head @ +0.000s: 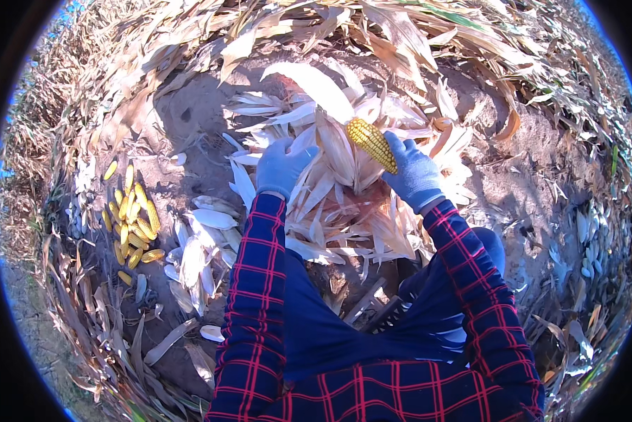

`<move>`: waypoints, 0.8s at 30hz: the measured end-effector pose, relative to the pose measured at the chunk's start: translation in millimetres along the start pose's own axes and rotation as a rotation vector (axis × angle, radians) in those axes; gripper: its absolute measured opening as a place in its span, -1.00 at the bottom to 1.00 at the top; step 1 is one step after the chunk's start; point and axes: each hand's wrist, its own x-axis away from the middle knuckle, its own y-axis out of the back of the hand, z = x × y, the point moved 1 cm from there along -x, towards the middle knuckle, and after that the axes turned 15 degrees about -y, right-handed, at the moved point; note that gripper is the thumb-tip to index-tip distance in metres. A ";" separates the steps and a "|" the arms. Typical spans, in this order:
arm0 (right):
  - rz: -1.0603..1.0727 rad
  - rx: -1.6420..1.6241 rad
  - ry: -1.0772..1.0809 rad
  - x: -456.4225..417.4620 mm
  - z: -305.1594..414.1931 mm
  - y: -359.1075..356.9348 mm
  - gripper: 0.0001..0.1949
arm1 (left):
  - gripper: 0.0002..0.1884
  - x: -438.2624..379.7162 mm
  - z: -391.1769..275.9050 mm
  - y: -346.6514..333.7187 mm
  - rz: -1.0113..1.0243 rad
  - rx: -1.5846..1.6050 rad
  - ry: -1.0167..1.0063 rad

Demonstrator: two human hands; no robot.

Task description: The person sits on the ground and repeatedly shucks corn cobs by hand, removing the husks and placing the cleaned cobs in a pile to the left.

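Observation:
My right hand, in a light blue-grey knit glove, grips a husked yellow ear of corn near its lower end. Its other end points up and to the left, over a pile of torn pale husks. To the left, my gloved left hand is held over the husks with thumb and fingers apart and nothing seen in it. One broad, sunlit husk lies just beyond the bare ear. Both sleeves are dark blue with a red check.
Several husked yellow ears lie heaped on the soil at left. Ears still in pale husks lie between that heap and my left forearm. Dry corn stalks and leaves ring the ground. More pale ears lie at far right.

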 end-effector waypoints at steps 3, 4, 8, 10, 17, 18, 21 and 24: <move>-0.037 0.107 0.153 5.0 11.9 -4.2 -0.28 | -0.63 8.0 -29.4 -3.0 -0.109 0.538 0.082; -0.046 0.143 0.201 7.4 16.0 -5.6 -0.31 | -0.66 6.8 -27.2 -5.1 -0.162 0.573 0.064; -0.174 0.247 0.357 17.1 27.5 -18.6 -0.44 | -0.72 4.4 -6.0 -14.8 -0.256 0.861 0.140; -0.177 0.196 0.390 23.9 31.5 -21.8 -0.44 | -0.73 2.3 -10.5 -21.2 -0.347 1.113 0.262; 0.047 -0.169 0.148 23.9 25.2 -33.5 -0.42 | -0.59 -4.0 -30.9 -14.3 -0.432 1.476 0.318; 0.062 -0.166 0.145 22.8 24.8 -37.2 -0.42 | -0.56 -2.1 -25.4 -10.8 -0.342 1.469 0.249; 0.134 -0.176 0.117 24.8 33.5 -32.6 -0.39 | -0.50 5.2 -11.7 2.0 -0.232 1.406 0.145; 0.200 -0.278 0.119 32.6 31.9 -25.9 -0.42 | -0.46 4.8 -31.7 -0.7 -0.270 1.489 0.145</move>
